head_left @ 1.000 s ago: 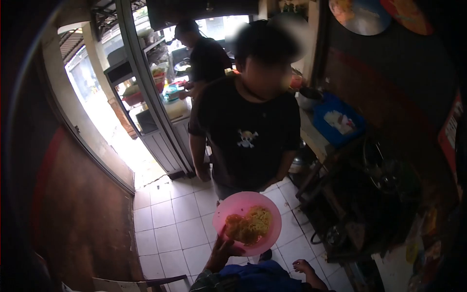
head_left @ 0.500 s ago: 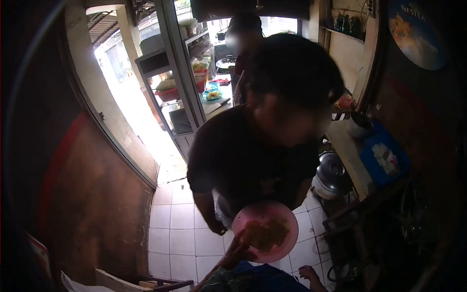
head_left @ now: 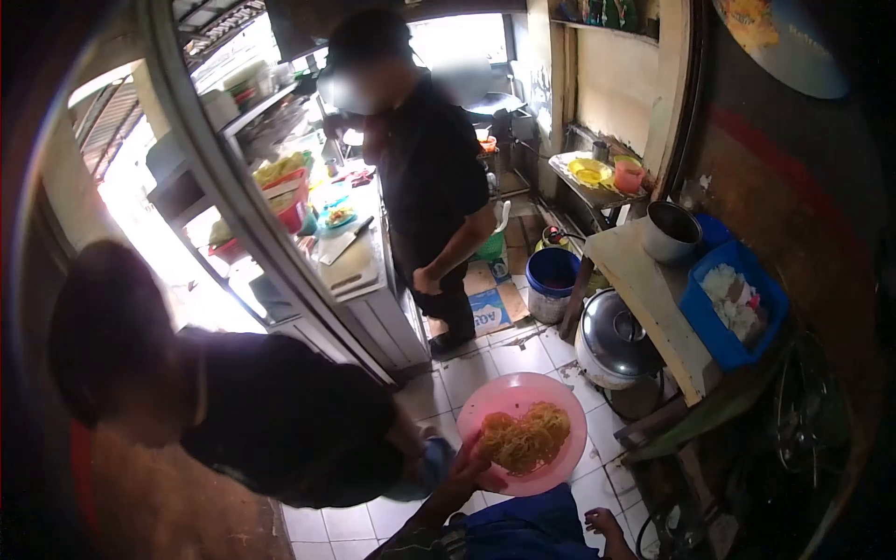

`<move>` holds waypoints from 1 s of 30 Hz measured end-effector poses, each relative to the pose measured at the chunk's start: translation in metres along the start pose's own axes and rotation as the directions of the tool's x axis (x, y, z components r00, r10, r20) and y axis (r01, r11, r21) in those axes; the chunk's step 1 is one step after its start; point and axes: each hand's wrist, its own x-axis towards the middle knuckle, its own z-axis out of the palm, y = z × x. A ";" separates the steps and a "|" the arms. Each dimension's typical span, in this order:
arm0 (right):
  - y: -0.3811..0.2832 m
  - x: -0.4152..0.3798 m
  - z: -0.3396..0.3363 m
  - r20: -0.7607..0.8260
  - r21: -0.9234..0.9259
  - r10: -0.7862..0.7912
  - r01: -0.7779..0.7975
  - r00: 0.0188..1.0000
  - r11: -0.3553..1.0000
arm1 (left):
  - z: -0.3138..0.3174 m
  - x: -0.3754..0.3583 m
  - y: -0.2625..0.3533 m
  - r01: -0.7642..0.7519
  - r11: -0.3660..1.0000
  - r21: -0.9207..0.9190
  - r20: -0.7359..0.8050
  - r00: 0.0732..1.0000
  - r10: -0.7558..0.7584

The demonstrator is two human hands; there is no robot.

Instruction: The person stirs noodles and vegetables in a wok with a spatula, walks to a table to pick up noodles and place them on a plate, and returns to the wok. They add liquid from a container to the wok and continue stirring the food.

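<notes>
A pink plate [head_left: 474,411] with a heap of yellow noodles [head_left: 527,439] is in front of me at waist height. My left hand [head_left: 474,467] grips its near left rim, thumb on top; the fingers underneath are hidden. My right hand [head_left: 602,523] hangs low at the right, apart from the plate. Its fingers are loosely bent and apart, with nothing in them.
One person in black [head_left: 289,420] is close on my left; another person [head_left: 429,177] stands by the counter [head_left: 359,280], where a knife lies. On the right are a lidded pot [head_left: 616,336], a wooden table [head_left: 644,280] and a blue basket [head_left: 728,350]. White tiles [head_left: 523,359] cover the floor.
The near person has moved from directly ahead to my left, exposing the kitchen and the second person. The plate stays in my left hand, slightly farther right in view.
</notes>
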 end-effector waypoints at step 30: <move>-0.778 0.337 -0.116 0.496 -0.308 -0.510 0.691 0.703 0.654 | 0.011 0.549 0.255 -0.239 0.970 -0.037 -0.177 0.957 0.229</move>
